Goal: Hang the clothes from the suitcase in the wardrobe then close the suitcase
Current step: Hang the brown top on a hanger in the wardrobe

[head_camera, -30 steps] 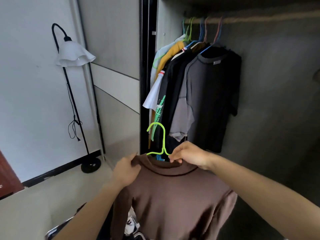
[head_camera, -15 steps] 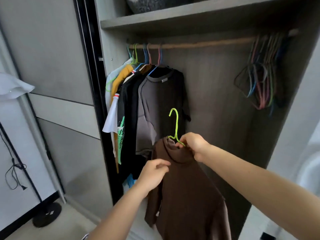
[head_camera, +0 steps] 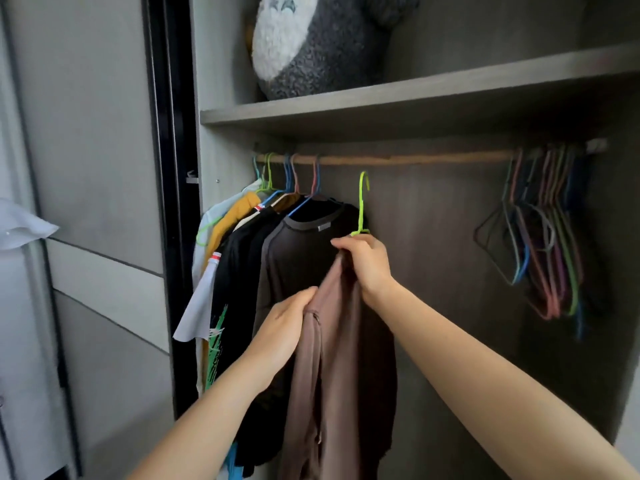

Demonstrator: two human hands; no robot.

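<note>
So this is the hanging step, right in the middle of it; the right hand is clenched on the neck of the green hanger together with the collar of the brown shirt, and the hook sits just below the rod, not over it yet as far as I can tell; the left hand is pinching a fold of the same shirt lower down, steadying the fabric; the shirt hangs edge-on below the rod, just right of the clothes already up. My guess for the next move: lift the hook a bit more, tip it over the rod in the bare gap right of the dark grey tee, then let go with both hands and check the shirt doesn't slide off the hanger, since it looks bunched at the collar. As for what's holding what: the wardrobe has a bunch of hung clothes at the left end of the rod (white, mustard, black with a green print, that grey tee), and a cluster of spare hangers with nothing on them at the far right end of the rod; the shelf above the rod has a fuzzy grey and white plush toy on it; the suitcase isn't in view, so no idea what's left in it, and closing it is still to come.
</note>
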